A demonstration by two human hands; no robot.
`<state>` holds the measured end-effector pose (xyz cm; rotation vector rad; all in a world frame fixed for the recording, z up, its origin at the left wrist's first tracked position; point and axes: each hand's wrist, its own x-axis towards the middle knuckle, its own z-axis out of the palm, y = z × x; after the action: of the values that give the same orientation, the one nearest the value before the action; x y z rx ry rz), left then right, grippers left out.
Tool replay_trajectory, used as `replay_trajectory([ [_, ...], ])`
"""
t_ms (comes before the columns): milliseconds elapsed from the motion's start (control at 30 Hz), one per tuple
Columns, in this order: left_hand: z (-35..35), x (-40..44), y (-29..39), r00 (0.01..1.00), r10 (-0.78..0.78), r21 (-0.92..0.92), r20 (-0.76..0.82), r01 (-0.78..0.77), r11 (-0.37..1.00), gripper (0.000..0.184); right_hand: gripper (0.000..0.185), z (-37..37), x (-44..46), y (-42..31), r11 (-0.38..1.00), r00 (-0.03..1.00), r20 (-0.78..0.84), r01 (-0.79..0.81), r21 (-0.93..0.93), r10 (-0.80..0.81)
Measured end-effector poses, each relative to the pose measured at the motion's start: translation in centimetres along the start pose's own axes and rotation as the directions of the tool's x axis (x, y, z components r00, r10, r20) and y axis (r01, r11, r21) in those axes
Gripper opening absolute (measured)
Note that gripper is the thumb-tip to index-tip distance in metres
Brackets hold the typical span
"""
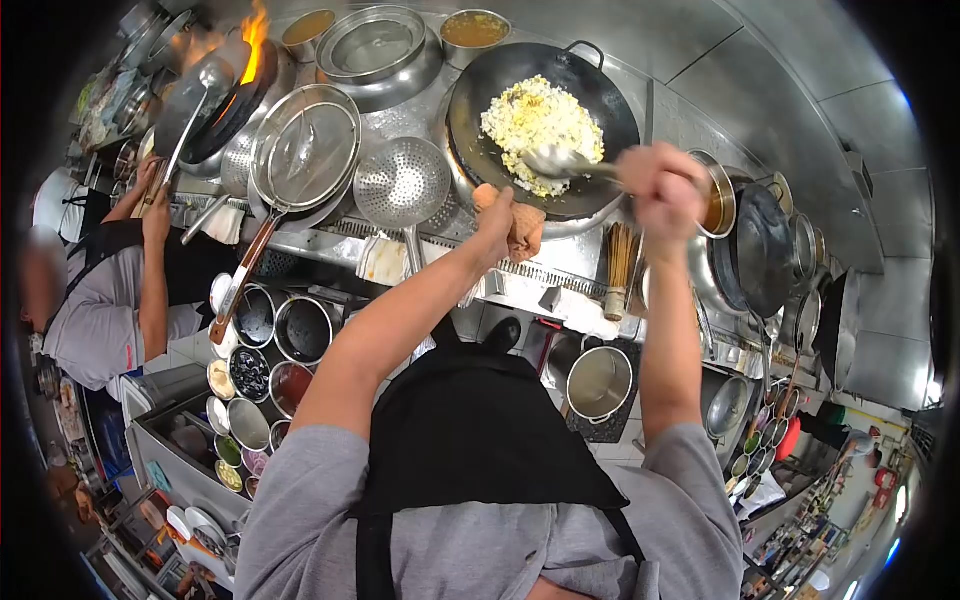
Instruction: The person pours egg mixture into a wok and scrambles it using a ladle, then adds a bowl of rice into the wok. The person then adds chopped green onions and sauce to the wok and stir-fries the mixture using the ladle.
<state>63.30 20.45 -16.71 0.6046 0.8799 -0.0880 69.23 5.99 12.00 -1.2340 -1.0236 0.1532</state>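
A black wok (612, 105) sits on the stove in front of me, with a loop handle at its far rim. White rice mixed with yellow bits of egg (540, 118) is heaped in it. My left hand (495, 218) is closed around a folded orange-brown cloth (524, 228) at the wok's near rim; any handle beneath the cloth is hidden. Slightly blurred, my right hand (664, 190) grips the handle of a metal ladle (560, 161) at the wok's right side. The ladle's bowl rests against the rice.
Left of the wok lie a perforated skimmer (403, 182) and a mesh strainer (305, 150). A bamboo brush (619, 265) stands near the stove's front edge. Further left, a co-worker (115, 300) holds a ladle over a flaming wok (215, 105). Condiment pots (303, 330) stand lower left.
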Motion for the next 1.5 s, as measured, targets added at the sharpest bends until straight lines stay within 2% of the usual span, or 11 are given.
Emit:
replay_trajectory([
  [267,1.7,1.9,-0.4,0.999,-0.049,-0.069,-0.024,0.047,0.996,0.031,0.037,2.2,-1.4,2.5,0.970,0.695,-0.718,0.204,0.132,-0.048],
  [500,2.6,3.1,0.3,0.996,-0.085,-0.249,-0.024,0.077,0.966,0.039,0.033,4.9,-0.8,6.8,0.984,0.879,-0.451,0.097,-0.146,-0.154],
  [633,2.5,2.1,-1.2,0.974,0.194,-0.152,-0.115,-0.210,0.966,0.012,0.040,0.1,1.3,-1.5,0.972,0.931,-0.353,-0.005,0.235,0.090],
  [800,5.5,-9.4,-0.1,0.965,-0.259,-0.101,-0.037,0.255,0.962,0.019,0.041,-4.4,1.8,-0.5,0.946,0.876,-0.452,-0.015,0.325,0.169],
  [933,3.4,-7.3,-1.4,0.981,-0.119,-0.099,0.153,0.135,0.986,0.016,0.041,-0.2,1.0,-3.1,0.961,0.903,-0.429,0.111,0.251,0.008],
  [1033,-3.8,-3.6,-6.6,0.991,0.030,-0.080,0.129,-0.020,0.997,0.014,0.050,1.6,-0.3,1.1,0.979,0.962,-0.213,0.192,0.071,-0.173],
  [1133,-10.2,-3.4,-9.1,0.912,-0.351,-0.006,0.210,0.360,0.933,0.012,0.036,0.6,1.7,-1.2,0.940,0.942,0.006,0.336,0.055,-0.336],
  [1233,-2.0,-15.6,-5.9,0.943,-0.332,-0.060,-0.040,0.329,0.942,0.017,0.041,-2.8,6.8,0.6,0.947,0.980,-0.157,-0.070,0.315,0.125],
  [1333,2.9,-15.3,0.1,0.913,-0.369,-0.122,0.175,0.392,0.912,0.015,0.042,-2.1,9.4,-0.9,0.906,0.944,-0.191,-0.183,0.381,0.270],
  [1433,-1.1,-6.1,-2.2,0.869,-0.190,0.022,0.457,0.203,0.979,0.015,0.038,-0.3,11.0,3.6,0.988,0.947,-0.284,-0.124,0.093,0.146],
  [1500,-2.3,-4.7,-3.6,0.971,-0.141,0.058,0.195,0.132,0.990,0.012,0.037,-1.7,14.1,2.7,0.999,0.977,-0.211,0.004,0.053,0.007],
])
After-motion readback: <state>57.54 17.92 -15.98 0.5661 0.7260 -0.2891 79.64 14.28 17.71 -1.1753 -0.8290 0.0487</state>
